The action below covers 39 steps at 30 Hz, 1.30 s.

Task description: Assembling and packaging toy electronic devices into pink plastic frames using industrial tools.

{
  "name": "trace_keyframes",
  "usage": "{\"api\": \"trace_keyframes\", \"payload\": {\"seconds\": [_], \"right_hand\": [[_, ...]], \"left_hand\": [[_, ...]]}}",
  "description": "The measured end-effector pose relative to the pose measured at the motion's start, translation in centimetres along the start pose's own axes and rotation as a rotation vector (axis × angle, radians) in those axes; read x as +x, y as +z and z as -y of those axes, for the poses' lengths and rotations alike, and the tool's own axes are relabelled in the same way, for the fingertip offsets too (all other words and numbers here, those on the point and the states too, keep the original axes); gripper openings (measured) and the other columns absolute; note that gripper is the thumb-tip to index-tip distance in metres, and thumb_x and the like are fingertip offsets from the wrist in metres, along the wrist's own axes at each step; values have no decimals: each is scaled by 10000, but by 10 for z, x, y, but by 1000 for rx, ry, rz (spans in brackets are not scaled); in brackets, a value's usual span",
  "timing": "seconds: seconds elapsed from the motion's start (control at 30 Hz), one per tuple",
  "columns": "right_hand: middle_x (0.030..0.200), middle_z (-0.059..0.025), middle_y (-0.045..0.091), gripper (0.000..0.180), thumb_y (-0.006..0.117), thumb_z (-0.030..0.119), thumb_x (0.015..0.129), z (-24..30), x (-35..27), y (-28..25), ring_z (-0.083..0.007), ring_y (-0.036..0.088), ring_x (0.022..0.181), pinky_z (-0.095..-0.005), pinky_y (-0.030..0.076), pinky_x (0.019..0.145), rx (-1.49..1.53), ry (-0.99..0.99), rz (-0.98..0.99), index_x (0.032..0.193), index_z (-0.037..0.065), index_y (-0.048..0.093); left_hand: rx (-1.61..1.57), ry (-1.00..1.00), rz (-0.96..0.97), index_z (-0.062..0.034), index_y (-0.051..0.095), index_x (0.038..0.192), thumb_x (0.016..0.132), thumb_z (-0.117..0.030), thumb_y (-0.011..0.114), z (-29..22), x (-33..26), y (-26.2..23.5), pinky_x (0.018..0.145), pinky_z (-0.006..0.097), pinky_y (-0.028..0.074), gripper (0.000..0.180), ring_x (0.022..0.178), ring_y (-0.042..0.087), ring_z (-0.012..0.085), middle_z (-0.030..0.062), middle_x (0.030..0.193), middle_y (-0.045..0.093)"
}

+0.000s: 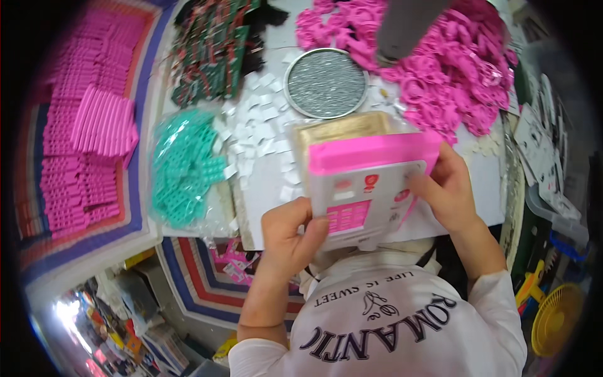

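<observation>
At white table (480, 198) bearing tin (287, 83) of metal bits (326, 81), white tags (256, 130), pink parts (452, 75) | gripping case (370, 188) by left edge with left hand (289, 231), right edge with right hand (451, 193) | held over table, near gold block (342, 129)

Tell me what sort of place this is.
Probably a small assembly workshop: a heap of pink plastic parts, green strips resembling circuit boards, and a round silvery-rimmed tray of thin metallic pieces.

Bright ctr, lower-L glare (68, 310), dark distorted rim, sl. blur
</observation>
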State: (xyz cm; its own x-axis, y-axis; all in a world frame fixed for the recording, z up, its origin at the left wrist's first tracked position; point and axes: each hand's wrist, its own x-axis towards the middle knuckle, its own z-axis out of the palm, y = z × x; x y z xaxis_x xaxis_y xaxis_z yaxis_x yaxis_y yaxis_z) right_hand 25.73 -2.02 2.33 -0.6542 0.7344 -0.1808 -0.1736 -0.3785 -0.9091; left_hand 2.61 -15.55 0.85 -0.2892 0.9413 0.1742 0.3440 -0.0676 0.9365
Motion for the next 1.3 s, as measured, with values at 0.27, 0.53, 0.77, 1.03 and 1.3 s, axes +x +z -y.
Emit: {"api": "trace_keyframes", "payload": {"seconds": [0.27,0.53,0.77,1.03,1.3], "right_hand": [[1027,-120,728,344,756,-5,890,33,12,10,-185,731,834,-309,622,730,62,-20,82,1212,-33,637],[1258,-114,699,344,799,193,794,46,40,-33,-338,622,1167,-466,533,935,-1283,-896,326,1107,69,730],[1382,-102,625,480,790,207,709,-32,1,-45,-369,557,1279,-453,518,1010,-1200,-691,388,1166,83,717],[1305,-110,668,490,814,181,682,-28,0,-45,-357,630,1189,-419,557,968,-1271,-682,399,1139,33,716],[1219,-92,699,424,804,147,731,-24,14,-43,-302,648,1156,-404,576,938,-1253,-665,411,1133,38,722]], "left_hand": [[-479,-60,-130,11,654,1053,973,-136,672,-37,43,-3,756,256,481,168,826,595,75,28,938,692],[386,662,246,-40,708,1029,752,-69,759,-34,63,-42,891,436,534,283,1012,674,336,128,1063,730],[401,380,409,-80,720,1006,654,-21,713,28,-5,-14,965,487,514,356,1120,636,408,126,1164,704],[394,414,477,-72,699,1051,648,-96,740,25,12,-22,910,472,519,406,1097,648,359,111,1194,676],[551,455,437,-83,681,1193,758,-227,789,15,43,9,1058,496,428,471,1218,594,293,84,1290,657]]}}
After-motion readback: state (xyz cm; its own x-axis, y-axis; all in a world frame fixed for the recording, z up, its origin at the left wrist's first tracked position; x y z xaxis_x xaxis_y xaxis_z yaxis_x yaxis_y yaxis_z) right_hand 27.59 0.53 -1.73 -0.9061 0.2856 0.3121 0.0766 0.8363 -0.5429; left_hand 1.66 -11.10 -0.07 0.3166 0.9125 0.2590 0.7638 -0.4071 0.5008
